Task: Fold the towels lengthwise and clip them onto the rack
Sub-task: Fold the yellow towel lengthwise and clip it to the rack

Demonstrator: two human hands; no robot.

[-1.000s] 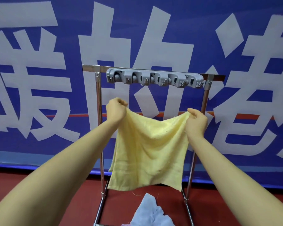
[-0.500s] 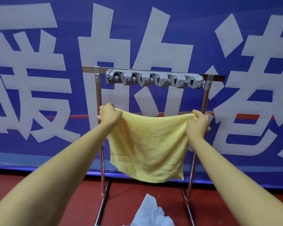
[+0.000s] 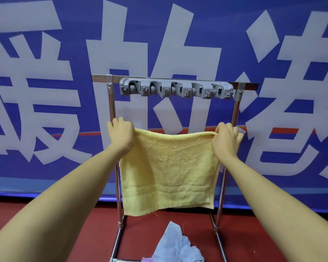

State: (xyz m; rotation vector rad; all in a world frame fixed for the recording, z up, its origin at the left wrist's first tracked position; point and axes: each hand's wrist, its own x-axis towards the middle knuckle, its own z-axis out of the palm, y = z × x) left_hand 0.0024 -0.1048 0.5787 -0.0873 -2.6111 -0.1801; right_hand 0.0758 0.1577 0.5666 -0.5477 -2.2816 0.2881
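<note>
Here the left hand and the right hand hold the yellow towel up by its two top corners, the fingers of each curled tight around the cloth. The towel's top edge runs nearly straight between the two hands, and the rest hangs flat below them, its lower edge clear of the red floor. Above the fingers, well apart from them, sits the grey clip strip on the top bar of the metal rack; its clips hold nothing. The towel hangs in front of the rack, between its two uprights. Far below the hands, on the floor between the rack's feet, lies a crumpled pale blue towel.
</note>
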